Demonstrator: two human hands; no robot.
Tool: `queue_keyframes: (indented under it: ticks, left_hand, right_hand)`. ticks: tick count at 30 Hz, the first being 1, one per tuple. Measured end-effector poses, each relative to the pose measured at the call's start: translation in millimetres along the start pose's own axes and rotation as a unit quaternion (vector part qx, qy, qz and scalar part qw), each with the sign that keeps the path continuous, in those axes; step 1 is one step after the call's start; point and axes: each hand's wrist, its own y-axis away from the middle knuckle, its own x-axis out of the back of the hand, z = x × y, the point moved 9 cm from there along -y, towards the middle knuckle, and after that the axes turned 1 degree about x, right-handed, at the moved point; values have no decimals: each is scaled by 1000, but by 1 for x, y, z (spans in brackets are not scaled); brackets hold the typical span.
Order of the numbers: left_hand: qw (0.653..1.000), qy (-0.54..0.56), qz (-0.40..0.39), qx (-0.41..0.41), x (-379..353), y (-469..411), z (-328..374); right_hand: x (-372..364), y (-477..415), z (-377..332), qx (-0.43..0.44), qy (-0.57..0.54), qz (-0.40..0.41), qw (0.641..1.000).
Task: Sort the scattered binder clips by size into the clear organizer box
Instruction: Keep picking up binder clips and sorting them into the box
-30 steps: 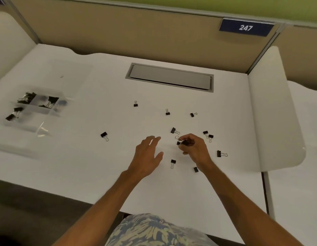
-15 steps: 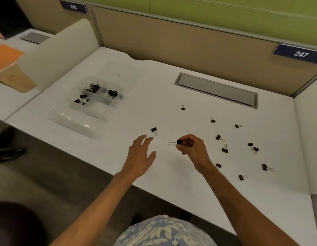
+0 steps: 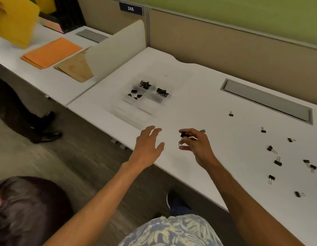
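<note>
My right hand (image 3: 196,144) pinches a small black binder clip (image 3: 183,135) above the white desk, its wire handles hanging down. My left hand (image 3: 148,146) hovers beside it with spread fingers and nothing in it. The clear organizer box (image 3: 136,110) lies blurred up and to the left of both hands, with black clips in three of its far compartments (image 3: 145,85). Several loose black binder clips (image 3: 278,162) are scattered on the desk to the right. Another clip (image 3: 202,130) peeks out just behind my right fingers.
A grey cable hatch (image 3: 266,100) is set in the desk at the back right. A white divider panel (image 3: 116,48) separates the neighbouring desk, which holds orange folders (image 3: 51,52) and brown envelopes. Someone's dark hair (image 3: 26,208) is at lower left, shoes on the floor beyond.
My view swung left, so the organizer now sits nearer the middle. My right hand lifted the clip off the desk and carried it left; its handles now hang downward. The left hand stayed spread beside it.
</note>
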Motion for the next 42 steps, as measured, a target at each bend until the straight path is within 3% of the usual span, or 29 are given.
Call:
queue_keyframes:
  ticks: [12, 24, 32, 42]
  left_hand:
    - [1000, -13, 24, 9, 56, -80, -82]
    - [1000, -9, -7, 3, 97, -200, -146]
    - [999, -17, -24, -19, 114, -248, -173]
    - [994, 8, -71, -77, 126, -286, -200]
  right_hand:
    - [-91, -97, -10, 11, 2, -14, 1000]
    - [-142, -223, -22, 7, 21, 39, 999]
    - [-183, -283, -32, 19, 166, 54, 984]
    - [-225, -335, -25, -21, 371, 47, 927]
